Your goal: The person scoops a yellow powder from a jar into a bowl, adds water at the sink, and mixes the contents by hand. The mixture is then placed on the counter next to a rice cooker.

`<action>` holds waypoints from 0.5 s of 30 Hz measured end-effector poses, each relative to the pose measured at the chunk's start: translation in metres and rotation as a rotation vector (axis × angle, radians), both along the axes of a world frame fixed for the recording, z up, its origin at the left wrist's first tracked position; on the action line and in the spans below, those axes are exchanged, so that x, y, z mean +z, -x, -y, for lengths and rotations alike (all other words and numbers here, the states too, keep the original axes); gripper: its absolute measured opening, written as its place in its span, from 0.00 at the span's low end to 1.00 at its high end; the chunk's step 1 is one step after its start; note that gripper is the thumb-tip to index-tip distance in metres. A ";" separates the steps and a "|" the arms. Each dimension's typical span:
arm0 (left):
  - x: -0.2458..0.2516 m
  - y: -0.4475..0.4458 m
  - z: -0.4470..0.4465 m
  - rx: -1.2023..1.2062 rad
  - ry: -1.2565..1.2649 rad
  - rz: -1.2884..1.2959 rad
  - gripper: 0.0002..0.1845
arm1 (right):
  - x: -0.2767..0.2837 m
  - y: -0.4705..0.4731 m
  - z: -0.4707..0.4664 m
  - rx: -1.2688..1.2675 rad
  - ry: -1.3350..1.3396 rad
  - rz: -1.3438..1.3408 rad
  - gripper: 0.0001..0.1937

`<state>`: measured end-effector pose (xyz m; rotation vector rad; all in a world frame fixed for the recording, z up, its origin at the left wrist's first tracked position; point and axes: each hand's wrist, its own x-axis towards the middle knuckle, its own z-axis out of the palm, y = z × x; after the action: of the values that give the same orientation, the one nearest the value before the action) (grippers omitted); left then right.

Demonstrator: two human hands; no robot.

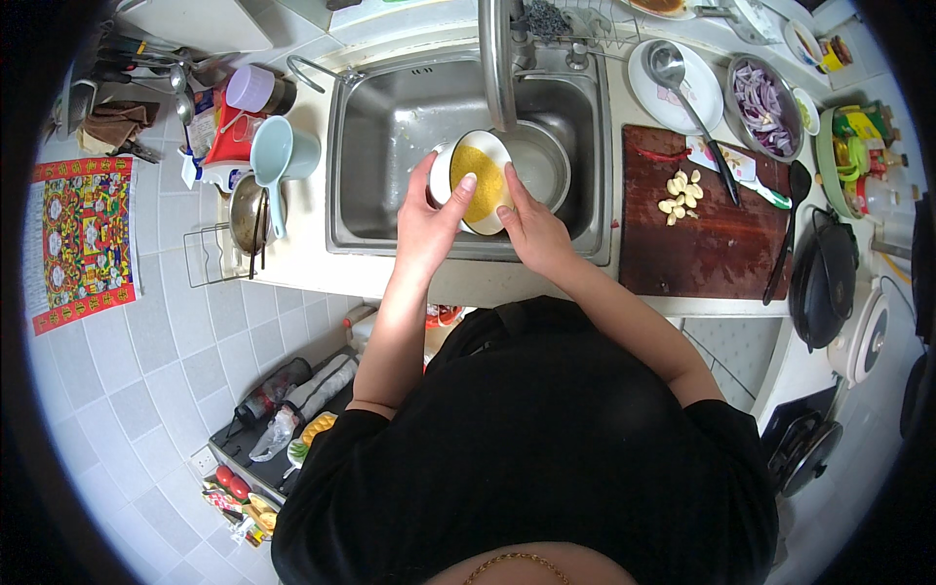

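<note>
Both of my hands hold a white bowl (pixel 441 178) over the sink, tilted on its side. Fine yellow grain (pixel 477 184) lies inside it. My left hand (pixel 436 212) grips the bowl's left side with the thumb over the rim; my right hand (pixel 532 223) has its fingers on the right rim. Behind the bowl a round metal basin (pixel 553 170) stands in the steel sink (pixel 398 110), partly hidden, and seems to hold liquid. The faucet spout (pixel 498 73) reaches down just above the bowl. No stream of water can be made out.
Right of the sink, a wooden cutting board (pixel 702 256) bears peeled garlic cloves (pixel 680 196), red chili (pixel 662 155) and a knife (pixel 760 191). A ladle (pixel 687 99) rests across a white plate (pixel 640 95), near a bowl of sliced onion (pixel 764 110). On the left stands a light-blue dipper (pixel 281 153).
</note>
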<state>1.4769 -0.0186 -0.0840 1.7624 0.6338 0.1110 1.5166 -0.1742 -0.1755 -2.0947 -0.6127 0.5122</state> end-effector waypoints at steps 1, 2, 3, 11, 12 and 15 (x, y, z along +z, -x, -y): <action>0.000 0.000 0.000 -0.001 0.002 -0.016 0.41 | 0.000 0.000 0.000 0.003 0.012 -0.012 0.32; 0.000 0.001 0.000 -0.002 0.003 -0.032 0.41 | 0.000 0.000 0.000 0.006 0.023 -0.024 0.32; 0.000 0.000 0.000 -0.001 -0.008 -0.025 0.41 | 0.000 0.000 0.001 0.007 0.034 -0.034 0.32; 0.000 -0.001 0.001 -0.005 -0.036 0.002 0.40 | 0.001 0.001 0.001 0.003 0.022 -0.030 0.32; 0.000 0.000 0.001 -0.005 -0.029 -0.010 0.40 | 0.001 0.001 0.001 0.006 0.025 -0.035 0.32; -0.001 0.001 0.000 -0.011 -0.031 -0.019 0.40 | 0.001 0.001 0.000 0.005 0.029 -0.036 0.32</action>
<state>1.4763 -0.0190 -0.0849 1.7985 0.6394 0.0966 1.5159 -0.1745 -0.1749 -2.1074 -0.5929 0.5636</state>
